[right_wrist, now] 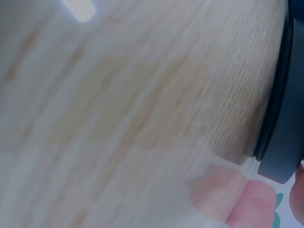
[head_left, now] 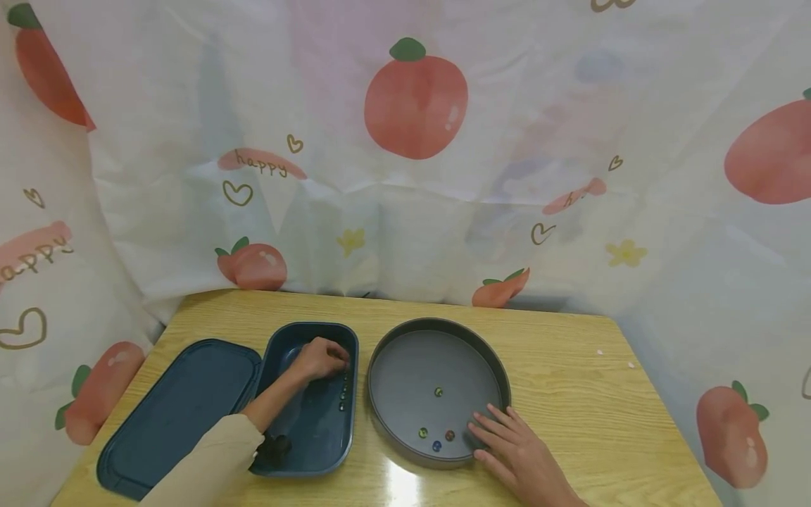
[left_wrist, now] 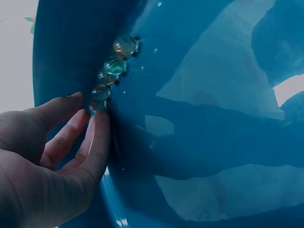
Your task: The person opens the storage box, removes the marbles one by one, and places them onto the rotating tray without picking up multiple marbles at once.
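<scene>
My left hand reaches into a dark blue rectangular box, by its right wall. In the left wrist view, several glass marbles with coloured swirls lie in a row along that wall. The fingertips of the left hand touch the nearest marble, while the thumb stands a little apart from it. My right hand, fingers spread, lies over the right front rim of a round grey pan. In the pan lie several marbles, among them a green one, a blue one and a reddish one.
A blue lid lies left of the box, its edge against it. A dark object overlaps the box's near left corner beside the sleeve. Small white bits lie on the wooden table. A fruit-print curtain hangs behind.
</scene>
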`<control>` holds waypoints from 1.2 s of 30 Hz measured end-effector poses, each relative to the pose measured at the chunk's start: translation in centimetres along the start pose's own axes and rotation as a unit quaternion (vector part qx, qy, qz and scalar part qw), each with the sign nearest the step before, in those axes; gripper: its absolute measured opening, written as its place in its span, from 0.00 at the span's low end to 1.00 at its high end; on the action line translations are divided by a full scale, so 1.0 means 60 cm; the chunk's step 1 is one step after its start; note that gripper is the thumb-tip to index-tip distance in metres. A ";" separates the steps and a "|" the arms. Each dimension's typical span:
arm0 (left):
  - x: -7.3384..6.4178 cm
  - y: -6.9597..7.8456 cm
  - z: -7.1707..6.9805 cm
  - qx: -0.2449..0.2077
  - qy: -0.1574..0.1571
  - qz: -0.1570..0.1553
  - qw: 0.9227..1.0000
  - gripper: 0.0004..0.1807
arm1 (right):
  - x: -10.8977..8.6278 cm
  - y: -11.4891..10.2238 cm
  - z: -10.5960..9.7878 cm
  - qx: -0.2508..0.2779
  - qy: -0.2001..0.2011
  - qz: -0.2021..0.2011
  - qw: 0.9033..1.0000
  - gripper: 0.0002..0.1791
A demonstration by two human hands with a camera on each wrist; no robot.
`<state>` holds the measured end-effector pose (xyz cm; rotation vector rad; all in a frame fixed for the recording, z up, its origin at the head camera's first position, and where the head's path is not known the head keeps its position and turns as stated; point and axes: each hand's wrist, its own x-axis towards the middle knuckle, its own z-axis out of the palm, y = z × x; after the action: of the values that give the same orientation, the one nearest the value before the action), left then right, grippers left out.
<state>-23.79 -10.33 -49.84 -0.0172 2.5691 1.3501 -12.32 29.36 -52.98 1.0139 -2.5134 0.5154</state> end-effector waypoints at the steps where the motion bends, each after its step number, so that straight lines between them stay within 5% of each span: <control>1: 0.000 -0.001 0.001 0.000 0.000 -0.003 1.000 0.05 | 0.000 0.000 0.000 -0.001 -0.001 0.000 1.000 0.22; 17: 0.001 -0.001 -0.001 0.023 0.004 0.018 1.000 0.06 | 0.005 -0.001 -0.002 -0.006 -0.005 0.009 1.000 0.22; 36: -0.017 0.027 -0.042 -0.054 0.042 0.015 0.998 0.09 | 0.001 -0.001 -0.001 0.000 -0.002 0.000 1.000 0.23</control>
<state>-23.52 -11.55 -46.97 -0.0552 2.5699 1.5290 -12.31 29.31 -52.89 1.0164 -2.5161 0.5130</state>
